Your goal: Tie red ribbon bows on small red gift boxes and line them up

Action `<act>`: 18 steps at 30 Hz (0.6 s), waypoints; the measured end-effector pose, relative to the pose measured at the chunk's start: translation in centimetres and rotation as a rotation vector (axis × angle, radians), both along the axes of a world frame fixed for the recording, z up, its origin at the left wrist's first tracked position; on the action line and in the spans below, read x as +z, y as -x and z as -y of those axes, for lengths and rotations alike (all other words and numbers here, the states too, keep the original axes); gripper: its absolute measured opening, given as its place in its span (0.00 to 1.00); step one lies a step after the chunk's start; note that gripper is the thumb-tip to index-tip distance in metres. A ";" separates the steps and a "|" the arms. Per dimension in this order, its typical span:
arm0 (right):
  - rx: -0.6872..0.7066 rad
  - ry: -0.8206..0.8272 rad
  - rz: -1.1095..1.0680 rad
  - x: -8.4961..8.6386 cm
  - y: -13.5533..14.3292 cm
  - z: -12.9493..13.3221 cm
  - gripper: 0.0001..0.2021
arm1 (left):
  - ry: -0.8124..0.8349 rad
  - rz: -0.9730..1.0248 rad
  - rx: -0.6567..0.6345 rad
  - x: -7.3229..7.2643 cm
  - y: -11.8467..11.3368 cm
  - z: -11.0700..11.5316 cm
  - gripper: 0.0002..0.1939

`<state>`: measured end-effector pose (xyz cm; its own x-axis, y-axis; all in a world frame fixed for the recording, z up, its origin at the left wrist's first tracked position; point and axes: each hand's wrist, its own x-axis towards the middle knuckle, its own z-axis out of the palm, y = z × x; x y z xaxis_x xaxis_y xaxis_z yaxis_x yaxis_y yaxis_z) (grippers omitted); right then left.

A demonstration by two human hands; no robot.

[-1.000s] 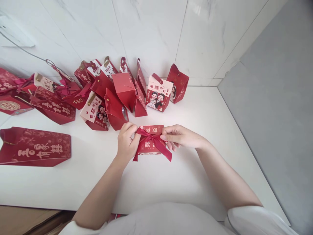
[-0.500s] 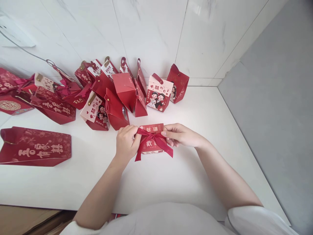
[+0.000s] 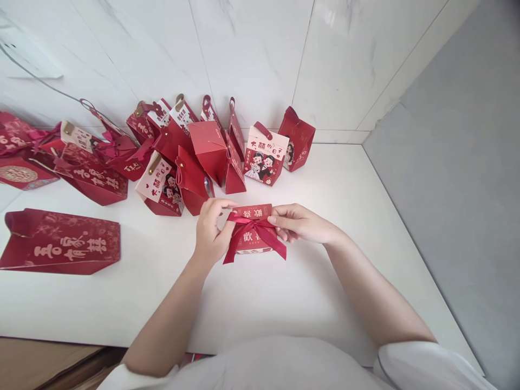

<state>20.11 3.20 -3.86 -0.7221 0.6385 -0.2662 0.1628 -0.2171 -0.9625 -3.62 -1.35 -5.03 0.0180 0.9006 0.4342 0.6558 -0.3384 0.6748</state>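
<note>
Here's the small red box (image 3: pixel 251 238), sitting between the two hands, just right of the left hand (image 3: pixel 209 233) and left of the right hand (image 3: pixel 303 223), above the white tabletop (image 3: pixel 284 303). It looks like thin folded card: light, I'd judge, stiff enough along its edges, yet easy to dent if squeezed. Best hold is by the two short ends, lightly, clear of the knot. The dark red ribbon bow (image 3: pixel 252 223) across it looks soft and satiny, likely to slip or crease, so its loops want a fine fingertip pinch. And the hands! The right one is nearly closed, thumb and forefinger nipping the bow's right side, other fingers curled by the box's end. The left is half open, forefinger arched and thumb at the bow's left side; whether it truly grips there, I can't tell. Beyond the left hand, upright red gift boxes (image 3: pixel 195 173) crowd together.
</note>
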 end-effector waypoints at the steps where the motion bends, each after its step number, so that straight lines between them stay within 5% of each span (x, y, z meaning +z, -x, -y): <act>1: -0.014 -0.005 -0.006 0.1 0.1 0.0 0.18 | 0.009 0.033 -0.056 0.2 0.1 0.0 0.10; 7: -0.229 -0.109 0.120 1.2 -0.2 0.7 0.19 | 0.127 0.261 -0.363 0.5 0.2 0.2 0.15; 12: 0.055 -0.154 0.488 3.1 -1.1 1.5 0.22 | 0.210 0.190 -0.154 0.4 -1.7 0.8 0.08; 18: 0.260 -0.204 0.402 3.6 -1.2 1.8 0.19 | 0.168 0.138 -0.055 0.1 -2.6 1.1 0.02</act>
